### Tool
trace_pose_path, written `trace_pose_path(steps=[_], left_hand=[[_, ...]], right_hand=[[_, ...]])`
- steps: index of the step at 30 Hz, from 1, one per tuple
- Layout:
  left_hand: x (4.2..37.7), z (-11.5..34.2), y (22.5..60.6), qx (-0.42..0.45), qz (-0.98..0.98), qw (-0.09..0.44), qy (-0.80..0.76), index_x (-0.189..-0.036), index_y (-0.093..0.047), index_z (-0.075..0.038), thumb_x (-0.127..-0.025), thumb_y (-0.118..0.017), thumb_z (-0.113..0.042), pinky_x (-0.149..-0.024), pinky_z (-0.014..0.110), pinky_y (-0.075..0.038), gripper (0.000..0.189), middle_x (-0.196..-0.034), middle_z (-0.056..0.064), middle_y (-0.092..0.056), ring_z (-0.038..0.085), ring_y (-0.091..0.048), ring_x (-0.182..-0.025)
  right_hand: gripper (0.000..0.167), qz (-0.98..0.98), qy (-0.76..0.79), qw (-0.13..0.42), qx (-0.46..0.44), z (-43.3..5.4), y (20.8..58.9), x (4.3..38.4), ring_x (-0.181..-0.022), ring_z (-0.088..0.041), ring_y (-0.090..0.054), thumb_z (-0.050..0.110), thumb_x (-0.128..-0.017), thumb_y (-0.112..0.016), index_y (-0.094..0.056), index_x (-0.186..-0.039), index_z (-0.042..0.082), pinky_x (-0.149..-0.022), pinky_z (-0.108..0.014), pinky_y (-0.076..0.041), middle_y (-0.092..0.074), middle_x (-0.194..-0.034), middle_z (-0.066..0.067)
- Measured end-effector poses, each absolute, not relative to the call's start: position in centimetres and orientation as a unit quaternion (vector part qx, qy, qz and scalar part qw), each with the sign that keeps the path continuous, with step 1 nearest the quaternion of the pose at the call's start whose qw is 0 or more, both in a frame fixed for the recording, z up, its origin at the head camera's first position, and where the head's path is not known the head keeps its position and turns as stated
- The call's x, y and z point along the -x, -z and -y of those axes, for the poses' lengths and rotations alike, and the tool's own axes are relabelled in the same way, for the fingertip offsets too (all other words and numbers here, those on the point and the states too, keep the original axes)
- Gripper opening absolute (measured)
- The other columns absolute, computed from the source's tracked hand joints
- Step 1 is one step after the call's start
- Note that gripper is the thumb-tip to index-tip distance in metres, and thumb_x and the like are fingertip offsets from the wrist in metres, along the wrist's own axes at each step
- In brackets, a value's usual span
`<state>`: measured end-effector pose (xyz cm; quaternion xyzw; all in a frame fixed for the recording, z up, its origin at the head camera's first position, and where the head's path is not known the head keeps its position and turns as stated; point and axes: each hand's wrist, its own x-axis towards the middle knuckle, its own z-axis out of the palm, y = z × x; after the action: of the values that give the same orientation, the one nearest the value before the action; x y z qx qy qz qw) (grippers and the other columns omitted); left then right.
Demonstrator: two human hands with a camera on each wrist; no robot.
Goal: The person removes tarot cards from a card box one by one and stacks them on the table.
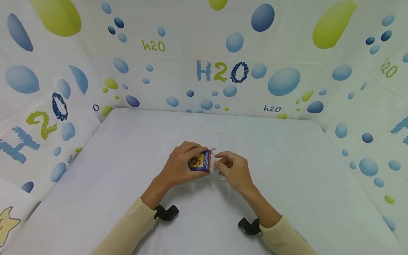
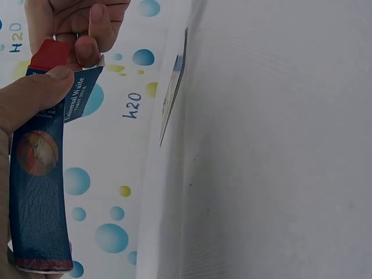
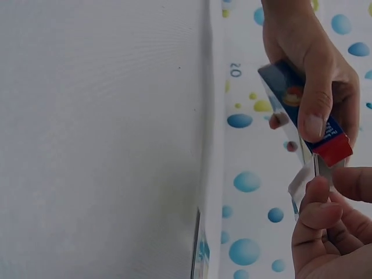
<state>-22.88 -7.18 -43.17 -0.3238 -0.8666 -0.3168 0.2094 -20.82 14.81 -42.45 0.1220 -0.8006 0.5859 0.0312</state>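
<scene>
My left hand (image 1: 180,164) grips a small tarot deck box (image 1: 200,161), blue with a yellow picture and "Universal Waite" lettering. In the left wrist view its narrow blue side faces the camera, with a red end (image 2: 49,56) and an opened flap (image 2: 83,92) at the top. My right hand (image 1: 234,170) is at that open end, fingers curled and thumb close to the forefinger, pinching what looks like a thin pale card edge (image 3: 316,165); the fingers partly hide it. Below the right hand, a printed card (image 1: 222,177) lies on the table.
A white cloth covers the table (image 1: 271,152). Around its back and sides hang white sheets (image 1: 191,32) printed with blue and green drops and "H2O". Each wrist carries a black mount (image 1: 167,213).
</scene>
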Motion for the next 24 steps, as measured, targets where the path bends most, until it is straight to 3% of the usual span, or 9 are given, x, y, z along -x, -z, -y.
trace_pose_path(steps=[6, 17, 24], left_hand=[[22.7, 6.9, 43.2, 0.337, 0.86, 0.205, 0.323, -0.128, -0.07, -0.015, -0.068, -0.095, -0.039, -0.084, 0.038, -0.049, 0.07, -0.119, 0.0, -0.065, 0.016, -0.055, -0.108], [22.5, 6.2, 43.6, 0.354, 0.855, 0.208, 0.317, -0.127, -0.071, -0.015, -0.066, -0.096, -0.039, -0.083, 0.038, -0.049, 0.07, -0.118, 0.0, -0.067, 0.016, -0.057, -0.107], [22.5, 6.1, 43.7, 0.356, 0.856, 0.212, 0.308, -0.127, -0.071, -0.015, -0.065, -0.096, -0.04, -0.081, 0.038, -0.049, 0.072, -0.119, 0.0, -0.067, 0.017, -0.057, -0.107]], right_hand=[[0.01, 0.792, -0.597, 0.013, -0.125, -14.3, 42.4, 20.5, -0.066, -0.023, -0.063, 0.003, -0.091, -0.071, -0.07, -0.1, 0.003, -0.054, -0.024, -0.05, -0.066, -0.081, -0.011], [0.007, 0.82, -0.553, 0.047, -0.141, -14.1, 42.9, 20.4, -0.063, -0.017, -0.057, 0.004, -0.089, -0.073, -0.067, -0.093, 0.006, -0.052, -0.024, -0.048, -0.062, -0.076, -0.003], [0.01, 0.829, -0.541, 0.042, -0.133, -14.2, 42.9, 20.4, -0.063, -0.016, -0.056, 0.002, -0.088, -0.074, -0.066, -0.094, 0.006, -0.052, -0.023, -0.047, -0.061, -0.073, -0.002]])
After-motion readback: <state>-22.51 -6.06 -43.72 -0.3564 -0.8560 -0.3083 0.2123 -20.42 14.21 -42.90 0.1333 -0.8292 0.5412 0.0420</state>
